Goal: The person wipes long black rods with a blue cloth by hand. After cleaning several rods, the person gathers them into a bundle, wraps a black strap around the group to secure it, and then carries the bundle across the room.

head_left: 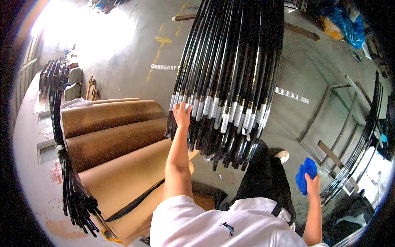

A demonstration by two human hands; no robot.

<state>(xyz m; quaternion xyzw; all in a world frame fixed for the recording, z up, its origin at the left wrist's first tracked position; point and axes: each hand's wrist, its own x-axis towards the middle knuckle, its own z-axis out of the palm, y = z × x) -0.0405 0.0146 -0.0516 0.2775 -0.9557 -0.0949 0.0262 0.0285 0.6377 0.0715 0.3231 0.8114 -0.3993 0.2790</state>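
In the head view, your left hand [182, 114] rests with bent fingers on the white-wrapped bands at the left edge of the black rods [232, 70]; you cannot tell whether it pinches one. The rods lie side by side in front of you, their ends pointing toward you. Your right hand [312, 186], well apart from them, grips a bunched blue cloth [306, 171]. Large brown rolls [127, 158] lie left of the rods.
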